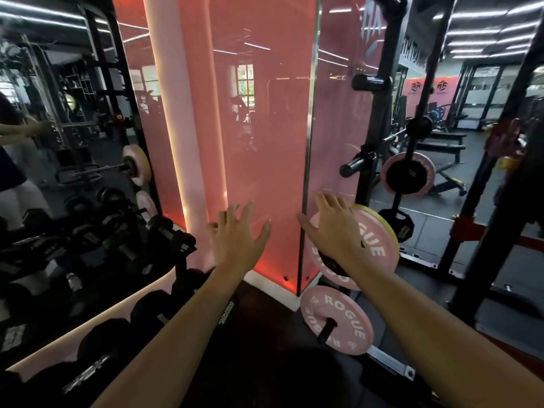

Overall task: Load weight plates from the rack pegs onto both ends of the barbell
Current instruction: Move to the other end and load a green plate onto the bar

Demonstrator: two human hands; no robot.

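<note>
Two bare forearms are stretched forward from the bottom edge, and both hands are seen from the back with the fingers spread apart and nothing gripped. The left hand (237,235) is held in free air before a glossy pink pillar (259,128), whose smooth panels carry soft reflections and whose corner is edged by a thin metal strip. The right hand (331,223) is raised at 10 o'clock of the upper pink plate (374,248), its palm over the plate's upper-left rim; whether skin meets the plate cannot be told. That plate is a flat matte disc with raised white lettering, and a yellow plate (390,228) is seen as a thin rim just behind it. At 6 o'clock of it, a lower pink plate (338,322) of the same make is hung on a short black peg (326,330) that pokes through its centre hole. At 12 o'clock of the stacked plates, two bare black cylindrical pegs (356,166) are carried on the black steel rack upright (382,142). Further off at 2 o'clock, a pink plate with a black plate before it (407,175) is seen. At 9 o'clock of the left hand, a rack of dark hex dumbbells (117,245) with knurled handles is set along a mirrored wall. Open dark rubber floor is left between the dumbbell rack and the plates, narrowing toward the pillar's base
</note>
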